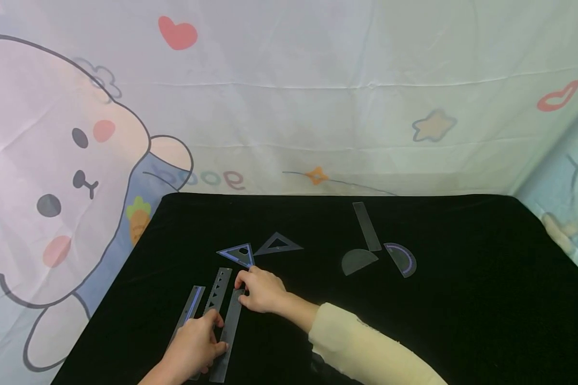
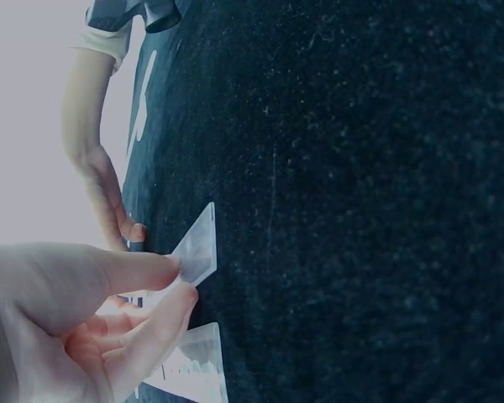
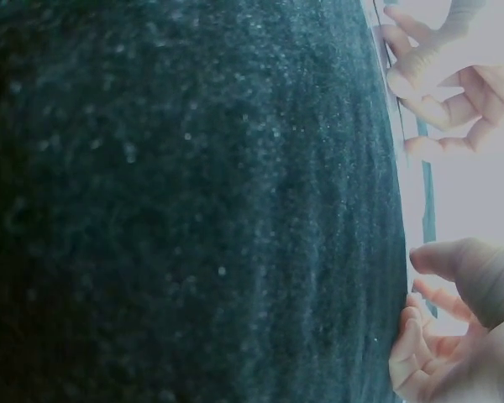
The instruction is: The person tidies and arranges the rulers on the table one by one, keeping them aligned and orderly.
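Observation:
A clear plastic ruler (image 1: 232,325) lies slantwise on the black cloth, the rightmost of three side by side. My left hand (image 1: 191,345) pinches its near part between thumb and index finger; the left wrist view shows the ruler's end (image 2: 203,243) sticking out past the fingertips. At the far end, my right hand (image 1: 262,291) grips the same ruler with thumb and fingers. Just left of it is a ruler with triangular cutouts (image 1: 220,280), partly hidden by the left hand. Farther left lies a ruler with a blue strip (image 1: 192,302), its near part also covered.
Beyond the hands lie a blue-edged set square (image 1: 228,252) and a clear set square (image 1: 289,246). Toward the back right are a short clear ruler (image 1: 367,227), a clear protractor (image 1: 358,261) and a blue-marked protractor (image 1: 401,258). A printed curtain (image 1: 294,117) hangs behind the table.

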`<state>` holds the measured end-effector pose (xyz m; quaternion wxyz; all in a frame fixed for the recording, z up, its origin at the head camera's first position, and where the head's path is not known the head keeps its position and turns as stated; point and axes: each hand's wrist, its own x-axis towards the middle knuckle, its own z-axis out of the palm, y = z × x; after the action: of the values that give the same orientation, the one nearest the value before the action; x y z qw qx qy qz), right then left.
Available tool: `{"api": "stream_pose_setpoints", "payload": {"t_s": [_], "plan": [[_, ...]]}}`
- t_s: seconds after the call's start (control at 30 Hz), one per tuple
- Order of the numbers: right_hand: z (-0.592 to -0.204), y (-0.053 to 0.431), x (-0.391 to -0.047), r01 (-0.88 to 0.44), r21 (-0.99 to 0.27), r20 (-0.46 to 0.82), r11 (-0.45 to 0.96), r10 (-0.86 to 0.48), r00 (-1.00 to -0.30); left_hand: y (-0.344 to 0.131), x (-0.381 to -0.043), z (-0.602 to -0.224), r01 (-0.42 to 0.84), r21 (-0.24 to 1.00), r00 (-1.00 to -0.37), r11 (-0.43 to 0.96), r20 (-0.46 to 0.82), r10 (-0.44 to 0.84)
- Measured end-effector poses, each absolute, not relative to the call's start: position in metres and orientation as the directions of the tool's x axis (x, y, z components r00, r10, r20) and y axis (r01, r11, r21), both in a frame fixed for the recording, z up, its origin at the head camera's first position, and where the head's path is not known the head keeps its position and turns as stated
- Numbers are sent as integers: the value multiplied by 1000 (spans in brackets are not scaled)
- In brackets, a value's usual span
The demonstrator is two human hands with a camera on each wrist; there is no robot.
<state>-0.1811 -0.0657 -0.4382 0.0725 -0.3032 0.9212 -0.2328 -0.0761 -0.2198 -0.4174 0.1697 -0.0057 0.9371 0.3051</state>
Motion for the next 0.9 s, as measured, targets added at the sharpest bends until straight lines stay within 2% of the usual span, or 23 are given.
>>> {"api": "stream_pose_setpoints", "payload": {"t_s": [0.3, 0.9], "plan": [[-440, -66, -183, -545, -473, -1, 693, -618, -786, -220, -78, -417, -113, 561, -936, 820, -338, 102], [-441, -67, -182, -543, -470, 10, 695, -612, -791, -222, -75, -417, -68, 566, -950, 821, -288, 120]]}}
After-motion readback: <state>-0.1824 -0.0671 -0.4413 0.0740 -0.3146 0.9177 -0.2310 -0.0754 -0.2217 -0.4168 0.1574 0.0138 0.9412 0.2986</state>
